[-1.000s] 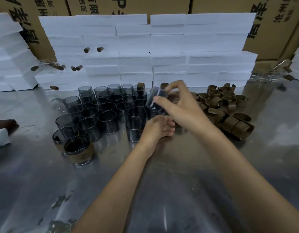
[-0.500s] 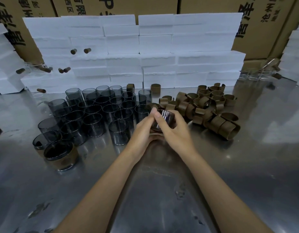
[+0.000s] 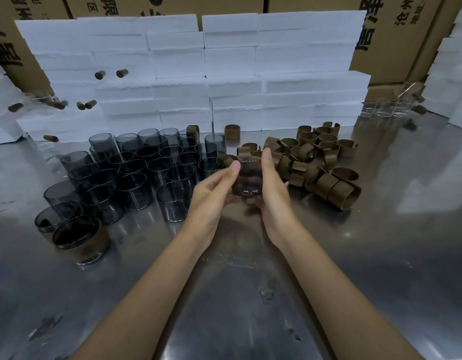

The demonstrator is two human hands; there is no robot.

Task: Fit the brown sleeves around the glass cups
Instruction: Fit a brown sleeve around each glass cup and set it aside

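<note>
The table [image 3: 380, 255] is shiny, smooth metal with dull smudges. On it, the cups [image 3: 136, 172] are glossy smoky glass, the sleeves [image 3: 326, 183] matt brown card. Behind the cups, rough white foam blocks [image 3: 232, 63] front matt cardboard boxes [image 3: 396, 35].

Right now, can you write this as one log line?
step: fitting brown sleeve on cup | left hand: holding cup | right hand: holding cup | sleeve pile: right

Held cup [image 3: 246, 179] motion-blurred, its lower part hidden behind both palms.
</note>
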